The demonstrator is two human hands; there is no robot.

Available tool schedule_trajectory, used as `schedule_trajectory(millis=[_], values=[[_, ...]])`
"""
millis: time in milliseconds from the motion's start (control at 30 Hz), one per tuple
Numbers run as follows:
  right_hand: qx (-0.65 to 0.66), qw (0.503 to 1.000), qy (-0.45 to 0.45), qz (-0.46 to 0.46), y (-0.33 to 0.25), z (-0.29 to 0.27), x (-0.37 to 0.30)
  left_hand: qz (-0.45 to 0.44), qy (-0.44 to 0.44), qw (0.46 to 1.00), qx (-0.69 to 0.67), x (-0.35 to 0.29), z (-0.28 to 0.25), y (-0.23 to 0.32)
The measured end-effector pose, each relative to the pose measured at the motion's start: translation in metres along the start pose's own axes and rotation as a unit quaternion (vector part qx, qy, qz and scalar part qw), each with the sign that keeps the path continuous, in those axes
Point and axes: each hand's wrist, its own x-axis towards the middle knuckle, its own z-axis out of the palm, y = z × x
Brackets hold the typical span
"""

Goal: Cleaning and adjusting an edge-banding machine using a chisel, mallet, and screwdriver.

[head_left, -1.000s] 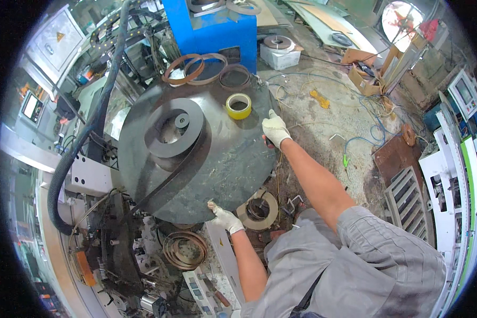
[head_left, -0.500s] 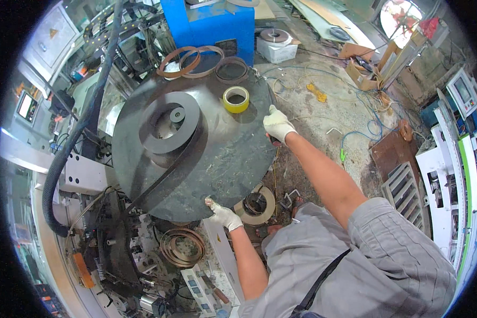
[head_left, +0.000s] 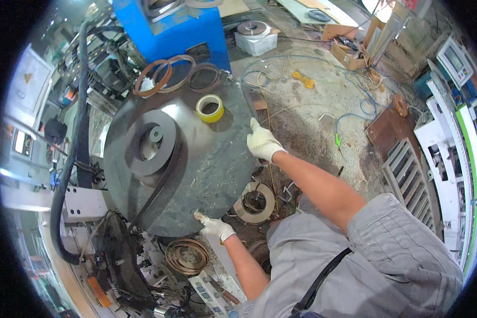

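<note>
While both gloved hands rest on its rim, the big round steel disc (head_left: 196, 169) lies flat, dull grey and scuffed, with a flat coil of dark metal strip (head_left: 153, 143) wound at its middle and a loose tail of strip running toward the near edge. The right hand (head_left: 263, 144), in a white knit glove, curls its grip over the disc's far-right edge. The left hand (head_left: 214, 227) (same kind of glove) presses its grip on the near edge, one finger stretched along the rim. A yellow tape roll (head_left: 210, 108) sits on the disc near its far edge. Beyond that edge lie thin rusty rings (head_left: 167, 74) against a blue machine housing (head_left: 175, 32).
</note>
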Motion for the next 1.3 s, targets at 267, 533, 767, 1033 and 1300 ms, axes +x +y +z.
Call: schedule_trajectory(millis=[267, 533, 767, 1033, 1300], values=[[0.047, 0.988, -0.131, -0.066, 0.024, -0.110, 0.002, 0.000, -0.019, 0.999, 0.029, -0.017, 0.001, 0.016], [0.301, 0.915, -0.267, -0.040, 0.161, -0.242, 0.080, -0.261, -0.075, 0.962, -0.031, -0.184, 0.049, 0.006], [0.213, 0.918, -0.336, -0.002, 0.150, -0.350, 0.192, -0.147, -0.292, 0.938, 0.116, -0.309, 0.311, -0.025], [0.248, 0.909, -0.330, -0.060, 0.117, -0.390, 0.348, -0.019, -0.518, 0.851, 0.079, -0.339, 0.609, 0.072], [0.137, 0.922, -0.321, -0.170, 0.094, -0.399, 0.543, 0.010, -0.561, 0.824, 0.076, -0.300, 0.823, 0.012]])
